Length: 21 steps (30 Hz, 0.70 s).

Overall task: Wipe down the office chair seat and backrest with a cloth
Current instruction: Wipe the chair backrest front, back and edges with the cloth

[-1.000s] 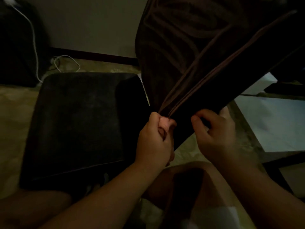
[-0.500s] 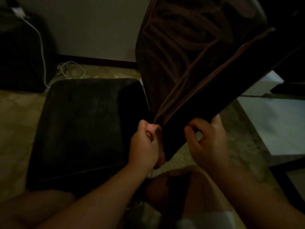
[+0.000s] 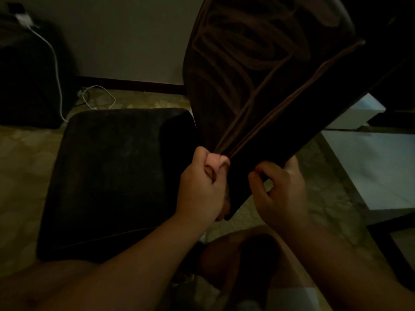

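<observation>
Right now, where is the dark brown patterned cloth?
In the head view, the dark brown patterned cloth hangs upper right, beside the dark square seat cushion, gripped by left hand and right hand.

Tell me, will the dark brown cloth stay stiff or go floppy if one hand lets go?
Probably floppy: the cloth hangs in soft folds and bunches where the left hand grips it. It looks fairly thick, so likely not slippery. The right hand pinches its lower edge.

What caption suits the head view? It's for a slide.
Both hands hold a dark cloth beside the chair seat.
</observation>
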Tool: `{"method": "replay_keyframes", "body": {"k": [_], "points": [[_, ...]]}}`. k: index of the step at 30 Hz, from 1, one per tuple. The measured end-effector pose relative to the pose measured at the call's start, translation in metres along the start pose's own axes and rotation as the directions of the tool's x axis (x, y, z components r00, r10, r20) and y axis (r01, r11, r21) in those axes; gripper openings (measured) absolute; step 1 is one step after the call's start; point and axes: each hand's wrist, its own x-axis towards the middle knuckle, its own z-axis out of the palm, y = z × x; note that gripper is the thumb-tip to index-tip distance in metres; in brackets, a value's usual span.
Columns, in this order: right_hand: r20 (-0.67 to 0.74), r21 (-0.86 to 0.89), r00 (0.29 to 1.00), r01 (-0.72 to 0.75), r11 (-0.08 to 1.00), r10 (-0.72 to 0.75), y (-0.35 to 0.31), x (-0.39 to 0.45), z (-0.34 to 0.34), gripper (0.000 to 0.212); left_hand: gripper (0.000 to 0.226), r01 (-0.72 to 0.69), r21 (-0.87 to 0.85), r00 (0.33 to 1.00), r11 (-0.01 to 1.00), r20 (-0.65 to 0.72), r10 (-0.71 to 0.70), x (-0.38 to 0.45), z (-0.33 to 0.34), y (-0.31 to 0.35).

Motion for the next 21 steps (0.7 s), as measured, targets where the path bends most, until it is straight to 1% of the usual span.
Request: {"method": "replay_keyframes", "body": {"k": [3,4,8,12,13,17,19,21], "points": [[0.006,-0.002,1.0,-0.006,1.0,0.006,0.002,-0.003,-0.002,0.028,0.021,0.089,0.009,0.996,0.996,0.022,-0.089,0.001,-0.003,-0.007],[0.007,0.001,1.0,-0.008,1.0,0.008,0.001,-0.003,-0.002,0.027,0.023,0.088,0.017,0.996,0.996,0.022,-0.089,0.002,-0.005,-0.006],[-0.011,0.002,1.0,-0.006,1.0,0.006,-0.002,-0.001,0.0,0.025,0.02,-0.013,0.016,1.0,1.0,0.014,0.013,0.006,-0.004,0.019],[0.003,0.003,1.0,-0.013,1.0,0.013,0.001,-0.003,-0.002,0.027,0.022,0.07,0.038,0.997,0.997,0.03,-0.071,0.006,-0.005,0.013],[0.003,0.005,1.0,-0.015,1.0,0.015,0.001,-0.003,-0.002,0.027,0.021,0.07,0.045,0.997,0.997,0.029,-0.071,0.007,-0.006,0.014],[-0.008,0.003,1.0,-0.004,1.0,0.004,-0.003,0.001,0.0,0.021,0.023,-0.024,0.033,1.0,0.999,0.005,0.024,0.01,-0.004,0.039],[0.002,0.01,1.0,-0.009,1.0,0.009,-0.001,-0.001,-0.001,0.022,0.023,-0.01,0.053,1.0,0.999,0.019,0.009,0.009,-0.003,0.036],[0.034,0.01,0.999,-0.023,1.0,0.023,0.0,-0.002,-0.004,0.026,0.023,0.006,0.103,0.999,0.995,0.051,-0.011,0.009,-0.006,0.03]]}}
